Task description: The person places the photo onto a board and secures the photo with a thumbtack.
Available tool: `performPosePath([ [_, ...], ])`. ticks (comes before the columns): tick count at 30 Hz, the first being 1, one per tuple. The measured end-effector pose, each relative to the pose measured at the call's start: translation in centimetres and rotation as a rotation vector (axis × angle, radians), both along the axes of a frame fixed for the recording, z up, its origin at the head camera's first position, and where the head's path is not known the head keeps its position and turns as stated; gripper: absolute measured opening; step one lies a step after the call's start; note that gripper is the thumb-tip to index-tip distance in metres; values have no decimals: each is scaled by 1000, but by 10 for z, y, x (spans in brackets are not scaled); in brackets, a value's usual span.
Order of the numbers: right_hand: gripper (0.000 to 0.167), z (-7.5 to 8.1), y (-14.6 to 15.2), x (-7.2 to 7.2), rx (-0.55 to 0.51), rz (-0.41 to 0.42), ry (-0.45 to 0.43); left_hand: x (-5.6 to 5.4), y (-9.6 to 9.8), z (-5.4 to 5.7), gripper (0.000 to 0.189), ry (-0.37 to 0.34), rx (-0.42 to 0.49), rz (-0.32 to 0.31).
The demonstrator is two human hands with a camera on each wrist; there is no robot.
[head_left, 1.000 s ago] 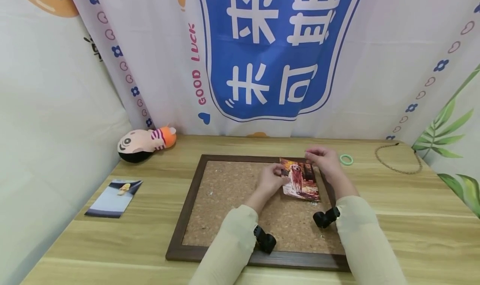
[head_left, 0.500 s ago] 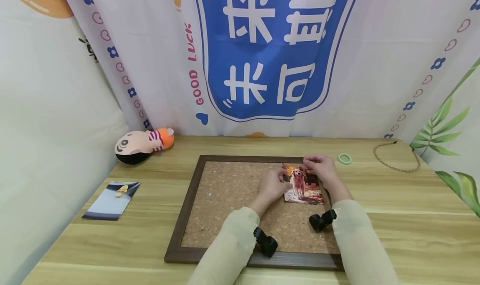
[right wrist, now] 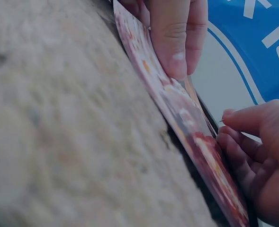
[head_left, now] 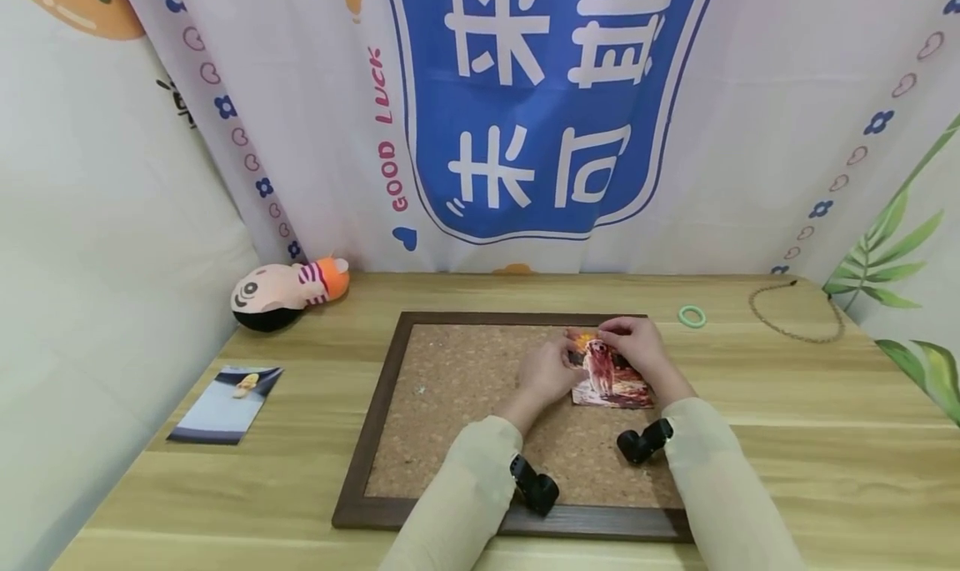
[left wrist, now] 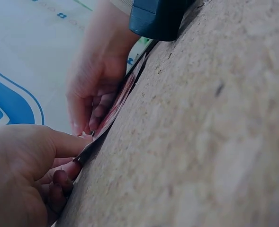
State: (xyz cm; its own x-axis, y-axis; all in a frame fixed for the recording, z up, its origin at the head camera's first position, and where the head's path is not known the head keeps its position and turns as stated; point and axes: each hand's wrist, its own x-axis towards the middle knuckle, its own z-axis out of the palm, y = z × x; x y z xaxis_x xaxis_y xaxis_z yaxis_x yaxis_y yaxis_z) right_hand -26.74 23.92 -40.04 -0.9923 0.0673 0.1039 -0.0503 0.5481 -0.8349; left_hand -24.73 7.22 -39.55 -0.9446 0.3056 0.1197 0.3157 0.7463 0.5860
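Observation:
A photo print of a golden dog (head_left: 606, 378) lies over the upper right part of the framed corkboard (head_left: 450, 421). My left hand (head_left: 549, 371) pinches the print's left edge, thumb on its face and fingers behind, as the right wrist view shows. At the print's top edge is my right hand (head_left: 640, 346), thumb and forefinger pressed together. A tiny thin point, like that of a pin (right wrist: 221, 121), sticks out between those fingertips; the rest of it is hidden. In the left wrist view the print (left wrist: 125, 94) stands slightly off the cork, its near edge lifted.
Another photo print (head_left: 225, 406) lies on the table left of the board, with a plush doll (head_left: 288, 294) behind it. A green ring (head_left: 692, 317) and a thin braided cord (head_left: 795, 329) lie to the right. A printed curtain (head_left: 360, 121) hangs behind the table.
The print has moved slightly right and down over the cork with my left hand. My right hand has shifted from beyond its upper right corner inward along the top edge.

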Motion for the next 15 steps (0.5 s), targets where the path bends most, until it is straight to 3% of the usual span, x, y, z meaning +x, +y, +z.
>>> performPosePath([
  [9, 21, -1, 1, 0, 103, 13, 33, 0, -1, 1, 34, -20, -15, 3],
  [15, 21, -4, 1, -1, 120, 7, 15, 0, -4, -1, 47, 114, -177, -10],
])
